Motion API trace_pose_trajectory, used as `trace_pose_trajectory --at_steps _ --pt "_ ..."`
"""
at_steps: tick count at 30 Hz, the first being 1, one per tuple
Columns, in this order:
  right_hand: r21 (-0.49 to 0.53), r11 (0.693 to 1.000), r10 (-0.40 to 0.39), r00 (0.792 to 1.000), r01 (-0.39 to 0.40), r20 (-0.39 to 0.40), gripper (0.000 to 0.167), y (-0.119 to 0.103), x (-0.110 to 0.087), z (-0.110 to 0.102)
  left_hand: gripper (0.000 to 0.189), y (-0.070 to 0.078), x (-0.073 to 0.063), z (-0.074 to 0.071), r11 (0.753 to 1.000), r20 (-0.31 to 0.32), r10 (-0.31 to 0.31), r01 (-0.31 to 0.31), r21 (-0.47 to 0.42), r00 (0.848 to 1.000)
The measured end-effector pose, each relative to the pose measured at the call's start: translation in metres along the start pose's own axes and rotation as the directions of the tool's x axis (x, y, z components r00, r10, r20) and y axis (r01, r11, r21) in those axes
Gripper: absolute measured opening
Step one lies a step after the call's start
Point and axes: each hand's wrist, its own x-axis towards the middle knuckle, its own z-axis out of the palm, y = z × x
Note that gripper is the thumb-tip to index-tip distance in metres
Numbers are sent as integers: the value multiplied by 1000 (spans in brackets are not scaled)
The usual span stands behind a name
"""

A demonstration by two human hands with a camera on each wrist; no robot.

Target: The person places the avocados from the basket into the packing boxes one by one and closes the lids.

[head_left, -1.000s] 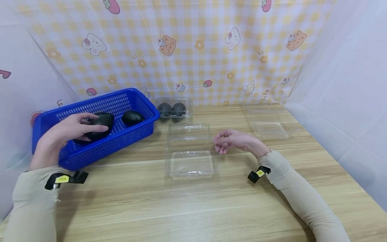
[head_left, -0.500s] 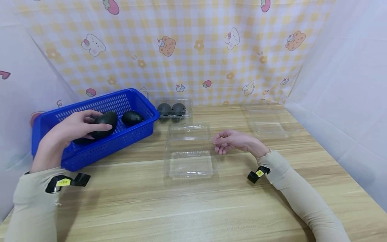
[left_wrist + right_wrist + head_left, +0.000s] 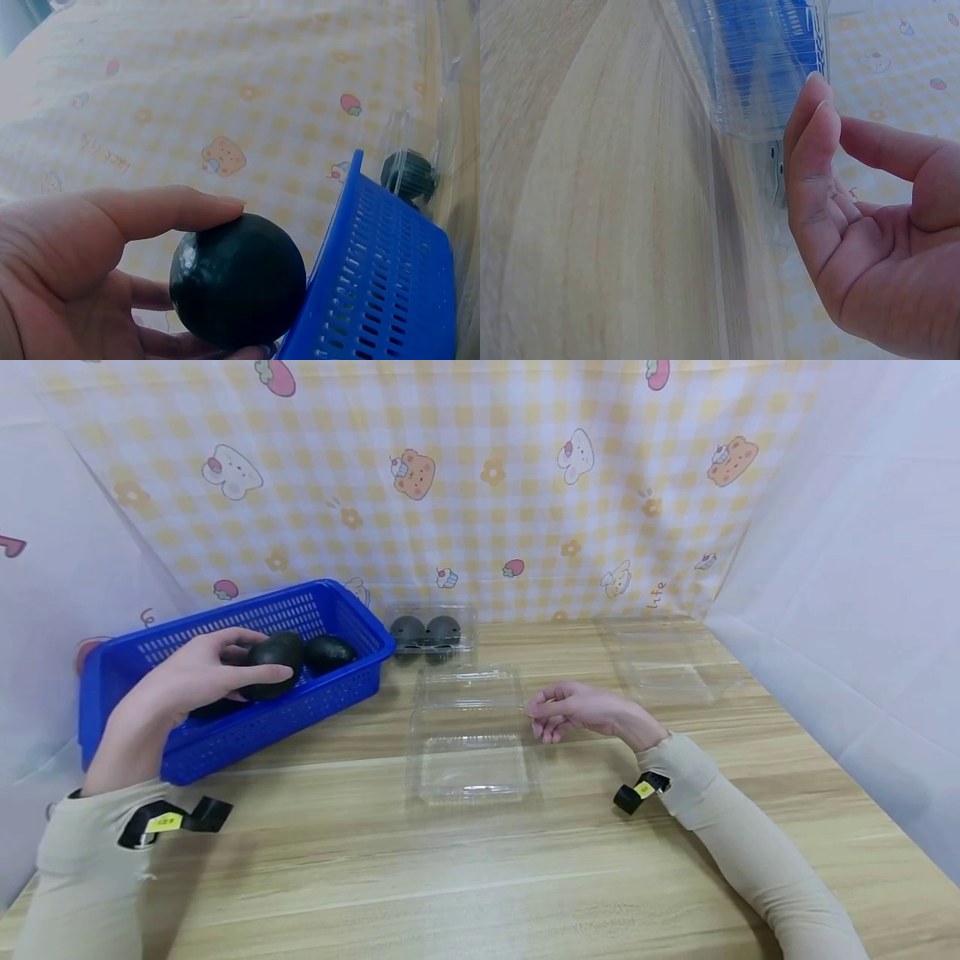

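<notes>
In the head view my left hand [image 3: 198, 672] grips a dark green avocado [image 3: 279, 653] over the blue basket [image 3: 262, 739]. The left wrist view shows the thumb on top of this avocado [image 3: 238, 281] and the other fingers beneath it, beside the basket's wall [image 3: 390, 292]. Another avocado [image 3: 330, 653] lies in the basket's right end, and a dark one is partly hidden under my hand. An opened clear plastic clamshell box [image 3: 476, 768] lies mid-table. My right hand [image 3: 585, 706] pinches its right edge between thumb and fingertips, also seen at the box's rim in the right wrist view.
Behind the opened box stands a closed clear box [image 3: 427, 635] with two dark round fruits inside. Another opened clear box [image 3: 671, 672] lies at the back right of the wooden table [image 3: 450, 877]. A checked curtain [image 3: 495, 527] hangs along the back.
My left hand has moved right and slightly up with the avocado, which now overlaps the one at the basket's right end. My right hand and the opened box stay in place.
</notes>
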Motion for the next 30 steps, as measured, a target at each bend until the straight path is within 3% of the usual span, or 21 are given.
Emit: trace_pose_trajectory --at_steps 14,30 --pt "2 1000 -1 1000 1 2 27 1 0 0 83 19 -3 18 999 -20 52 -51 18 998" --pt "11 1000 -1 1000 1 6 26 1 1 -1 81 35 -2 37 995 9 97 -97 17 995"
